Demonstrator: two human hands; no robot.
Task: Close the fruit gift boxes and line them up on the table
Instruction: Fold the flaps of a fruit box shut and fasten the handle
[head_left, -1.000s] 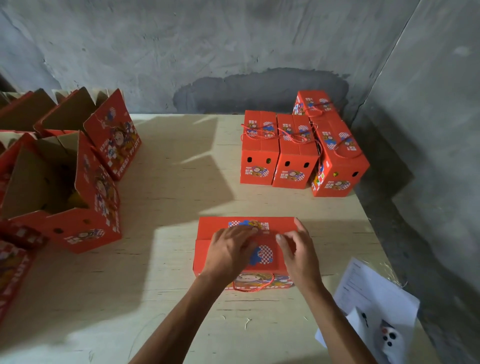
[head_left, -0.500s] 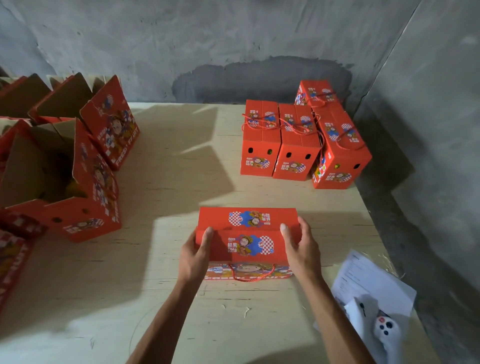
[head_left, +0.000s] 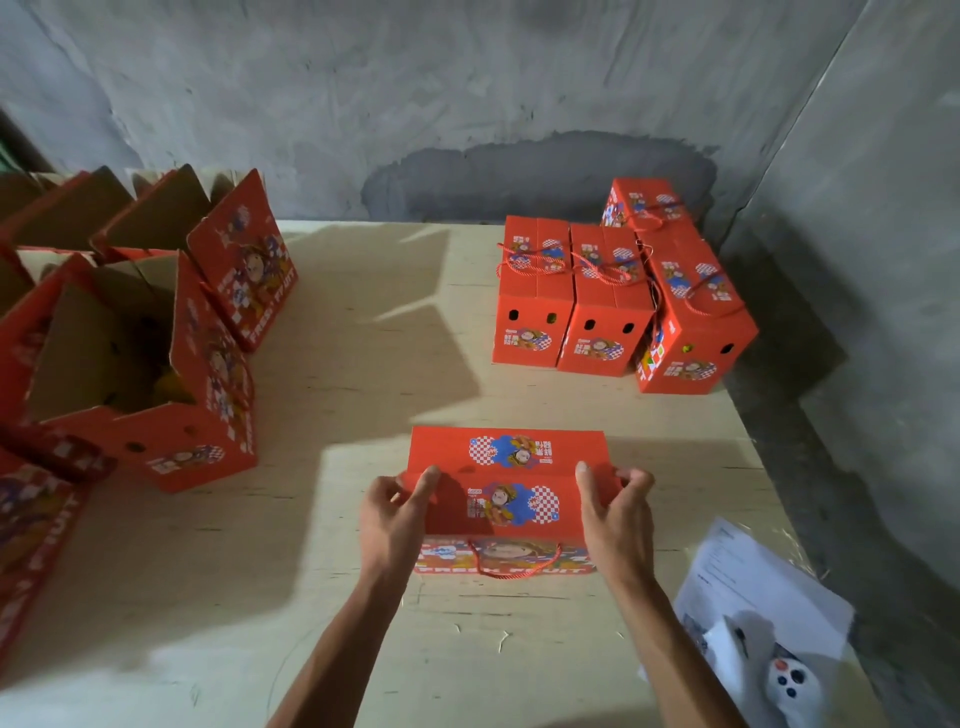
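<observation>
Closed red gift box (head_left: 506, 499) sits at the near-middle of the table (head_left: 363, 374), long side toward the person, rope handle hanging over its front face. Left hand (head_left: 395, 519) grips the box's left end, fingers curled round the top corner; right hand (head_left: 615, 519) grips the right end the same way, thumb on top. Box held between both hands, bottom edge on or just above the wood; cannot tell which. Far right: a cluster of four closed boxes (head_left: 613, 291), packed touching, near the table's right edge and back wall. Bare tabletop lies between that cluster and the held box. Left side: open boxes (head_left: 140, 364) with flaps up, the nearest one well apart from the left hand. Near right corner: a white paper sheet (head_left: 753, 587) with a small white controller (head_left: 792, 686) on it, just beside the right forearm. Table is pale plywood, partly in hard shadow. Walls (head_left: 467, 78) rough grey concrete, a darker damp-looking patch behind the cluster.
</observation>
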